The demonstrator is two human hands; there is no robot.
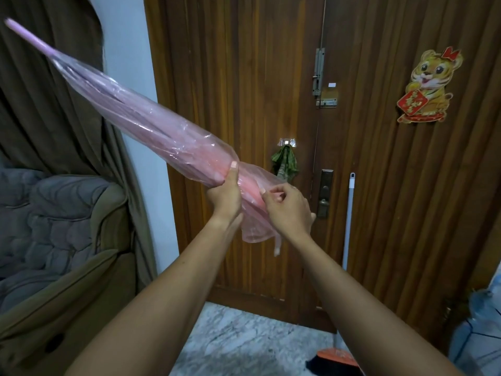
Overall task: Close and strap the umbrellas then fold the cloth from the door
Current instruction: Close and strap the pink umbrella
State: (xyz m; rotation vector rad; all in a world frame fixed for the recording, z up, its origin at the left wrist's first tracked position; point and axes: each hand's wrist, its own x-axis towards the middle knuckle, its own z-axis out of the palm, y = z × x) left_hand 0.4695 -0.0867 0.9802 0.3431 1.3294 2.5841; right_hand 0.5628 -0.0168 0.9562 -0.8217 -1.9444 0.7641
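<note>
Glossy, crinkled translucent pink plastic umbrella (141,126), dark grooved wooden door (244,77) with dull metal bolt (319,73), matt green cloth (284,165), polished marble floor (244,335), quilted grey fabric sofa (48,221).

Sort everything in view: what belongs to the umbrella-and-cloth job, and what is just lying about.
Job: pink umbrella, gripped by the left hand and pinched by the right hand; green cloth hanging on the door hook.
Lying about: broom, tiger sticker, armchair, curtain.
</note>
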